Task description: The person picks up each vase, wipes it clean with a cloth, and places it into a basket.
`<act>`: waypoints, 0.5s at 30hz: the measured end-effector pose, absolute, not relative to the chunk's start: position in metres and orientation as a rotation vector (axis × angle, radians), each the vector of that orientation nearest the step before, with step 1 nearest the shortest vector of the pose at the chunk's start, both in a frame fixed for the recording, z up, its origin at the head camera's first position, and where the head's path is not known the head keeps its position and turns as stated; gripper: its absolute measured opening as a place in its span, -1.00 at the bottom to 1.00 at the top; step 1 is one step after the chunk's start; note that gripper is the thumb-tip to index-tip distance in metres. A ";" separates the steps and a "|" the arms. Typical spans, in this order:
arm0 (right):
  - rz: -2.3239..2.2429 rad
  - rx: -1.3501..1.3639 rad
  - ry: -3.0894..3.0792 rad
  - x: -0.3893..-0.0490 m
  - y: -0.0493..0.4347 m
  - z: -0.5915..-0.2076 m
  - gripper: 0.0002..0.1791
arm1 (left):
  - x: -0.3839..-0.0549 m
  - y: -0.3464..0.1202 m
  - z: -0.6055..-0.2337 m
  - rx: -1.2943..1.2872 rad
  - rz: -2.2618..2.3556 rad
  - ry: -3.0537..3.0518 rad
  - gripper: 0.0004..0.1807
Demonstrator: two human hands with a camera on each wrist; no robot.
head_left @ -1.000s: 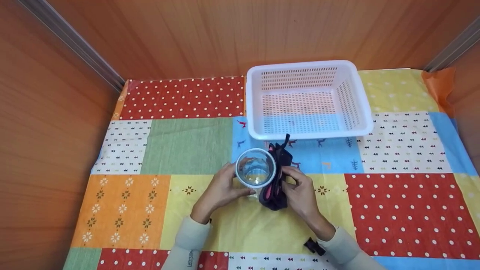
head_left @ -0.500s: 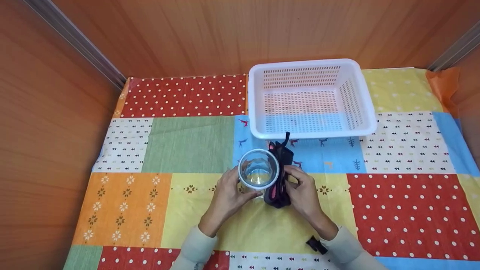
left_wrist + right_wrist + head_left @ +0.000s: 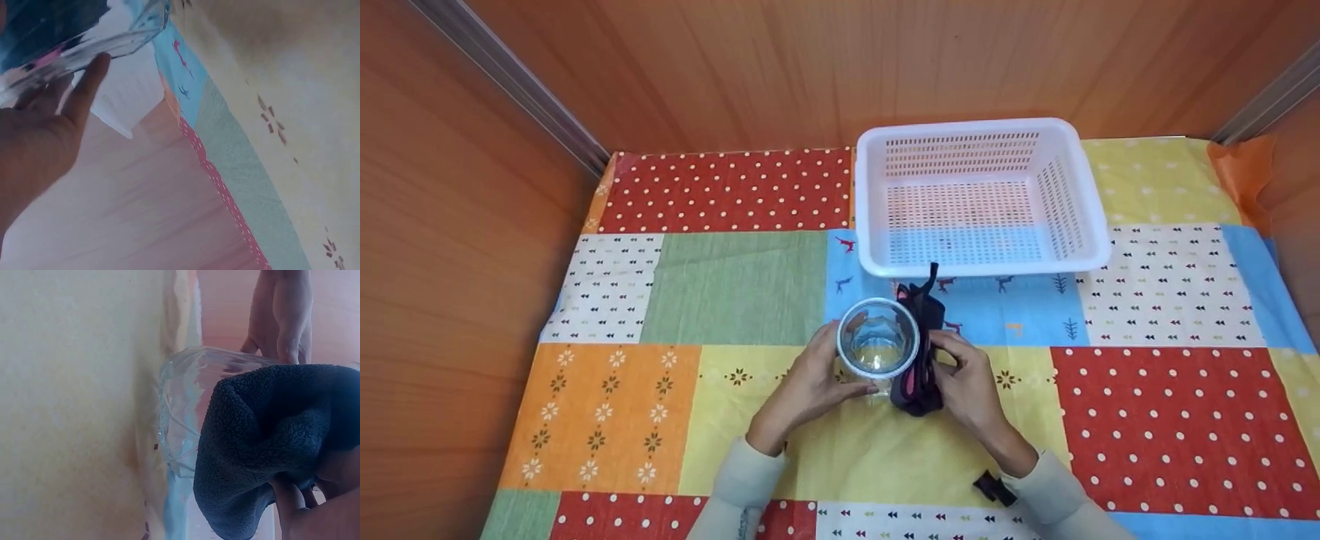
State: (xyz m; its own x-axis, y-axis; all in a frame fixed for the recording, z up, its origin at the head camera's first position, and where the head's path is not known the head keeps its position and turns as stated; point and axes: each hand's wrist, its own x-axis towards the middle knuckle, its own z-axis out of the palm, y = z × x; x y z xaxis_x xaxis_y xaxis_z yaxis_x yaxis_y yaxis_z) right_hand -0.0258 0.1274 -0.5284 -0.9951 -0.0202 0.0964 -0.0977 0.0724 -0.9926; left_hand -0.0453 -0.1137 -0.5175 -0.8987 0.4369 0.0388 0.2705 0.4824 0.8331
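Note:
A clear drinking glass [image 3: 877,358] stands mouth up toward the head camera, near the middle of the cloth-covered table. My left hand [image 3: 812,381] grips it from the left, thumb at the near side; the left wrist view shows the fingers along the faceted glass [image 3: 121,44]. Against the glass's right side lies a folded dark towel [image 3: 916,391] with pink showing in its folds and a loop at the far end. My right hand [image 3: 969,386] pinches this towel between thumb and fingers. In the right wrist view its fuzzy pile [image 3: 253,439] covers part of the glass [image 3: 179,402].
A white perforated plastic basket [image 3: 982,259] sits just beyond the glass and towel, with nothing in it. The patchwork tablecloth [image 3: 757,289] spreads under everything. Wood-grain panels [image 3: 780,75] close off the back and sides. A black strap [image 3: 994,489] hangs by the right sleeve.
The glass and towel have shifted slightly right, and the towel looks narrower beside the glass. Both hands keep their hold; almost nothing differs over the last half second.

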 end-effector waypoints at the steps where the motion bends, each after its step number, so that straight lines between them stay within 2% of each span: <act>1: 2.101 0.126 -2.255 -0.026 0.127 -0.529 -0.71 | -0.047 -0.115 -0.517 0.619 1.404 2.502 0.08; 15: 2.111 0.197 -2.170 -0.024 0.124 -0.523 -0.73 | -0.051 -0.115 -0.530 0.656 1.486 2.537 0.05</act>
State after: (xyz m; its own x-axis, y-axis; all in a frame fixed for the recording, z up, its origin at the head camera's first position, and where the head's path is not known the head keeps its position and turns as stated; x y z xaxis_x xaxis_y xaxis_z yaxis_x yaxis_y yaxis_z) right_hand -0.0243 0.1237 -0.5231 -0.9859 -0.0180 0.1666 -0.1670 0.0260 -0.9856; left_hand -0.0509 -0.1149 -0.5296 -0.8971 0.4291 0.1054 0.3018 0.4208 0.8555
